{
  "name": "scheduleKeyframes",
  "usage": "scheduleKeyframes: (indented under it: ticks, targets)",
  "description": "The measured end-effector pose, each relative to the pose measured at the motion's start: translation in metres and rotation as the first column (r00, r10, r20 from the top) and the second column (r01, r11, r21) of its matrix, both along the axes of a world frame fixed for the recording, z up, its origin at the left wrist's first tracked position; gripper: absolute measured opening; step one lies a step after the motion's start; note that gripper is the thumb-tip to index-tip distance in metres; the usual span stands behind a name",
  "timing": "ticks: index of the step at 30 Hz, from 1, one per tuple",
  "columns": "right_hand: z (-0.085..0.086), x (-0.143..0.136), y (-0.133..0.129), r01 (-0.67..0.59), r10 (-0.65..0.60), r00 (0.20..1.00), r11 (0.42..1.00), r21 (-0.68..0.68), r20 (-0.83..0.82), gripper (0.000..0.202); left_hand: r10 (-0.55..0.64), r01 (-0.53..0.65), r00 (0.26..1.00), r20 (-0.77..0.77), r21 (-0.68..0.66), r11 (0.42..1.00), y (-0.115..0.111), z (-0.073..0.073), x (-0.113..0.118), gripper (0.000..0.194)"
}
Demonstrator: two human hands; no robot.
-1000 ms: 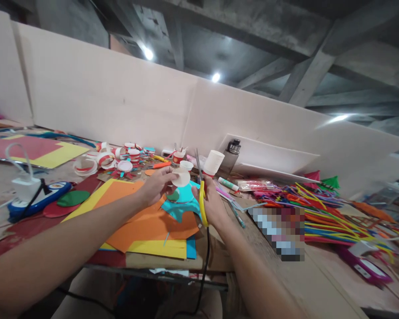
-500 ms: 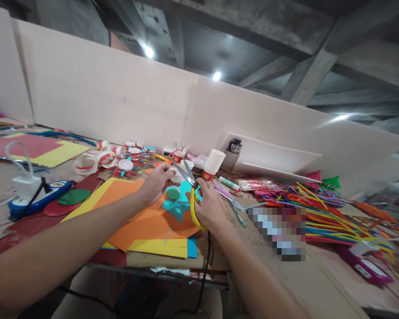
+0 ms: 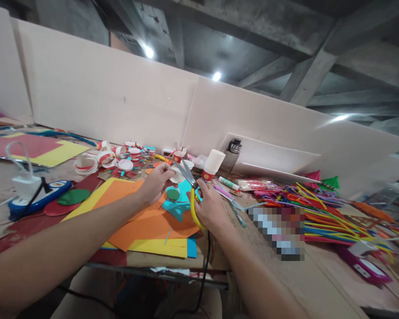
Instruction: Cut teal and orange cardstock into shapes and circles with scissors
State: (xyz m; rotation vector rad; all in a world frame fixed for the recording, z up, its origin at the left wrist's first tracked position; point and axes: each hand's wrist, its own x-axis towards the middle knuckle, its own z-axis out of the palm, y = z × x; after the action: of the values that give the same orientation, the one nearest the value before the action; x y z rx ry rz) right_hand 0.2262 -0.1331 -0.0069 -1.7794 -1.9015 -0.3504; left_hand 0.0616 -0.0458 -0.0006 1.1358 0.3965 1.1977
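Observation:
Between the fingers of my left hand (image 3: 157, 182) is a small white piece (image 3: 177, 174), its shape partly hidden. My right hand (image 3: 210, 206) grips the yellow handle of a pair of scissors (image 3: 194, 208), whose blades are parted and point up and left beside the white piece. Below the hands lie a cyan paper shape (image 3: 177, 208) with a green disc (image 3: 173, 193) on it, and orange sheets (image 3: 136, 221) over a yellow sheet (image 3: 159, 248).
A stack of paper cups (image 3: 213, 165) stands behind my right hand, near a dark bottle (image 3: 232, 156). Cut cup pieces (image 3: 107, 157) lie back left. Colourful pipe cleaners (image 3: 322, 217) spread right. A blue power strip (image 3: 40, 199) sits left.
The scissor blades and the white piece have shifted very slightly against each other. Both hands stay in nearly the same place.

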Motion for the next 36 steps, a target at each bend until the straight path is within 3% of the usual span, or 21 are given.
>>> scheduleKeyframes:
  ticks: [15,25,36]
  targets:
    - [0.0017,0.0016,-0.0008,0.013,-0.011,0.998,0.999,-0.035,0.06,0.039,0.033,-0.032,0.999,-0.023,0.015,0.999,0.0013,0.0046,-0.0059,0.019]
    - [0.0019,0.003,-0.0013,-0.03,0.03,0.999,0.999,-0.028,-0.013,0.045,-0.007,0.01,0.995,-0.1,0.033,0.999,-0.0003,0.0044,-0.0043,0.018]
    - [0.002,0.0039,0.0006,0.03,-0.027,0.995,0.999,-0.022,0.093,0.04,-0.012,0.013,0.992,-0.124,0.006,1.0,0.0028,0.0065,-0.0096,0.019]
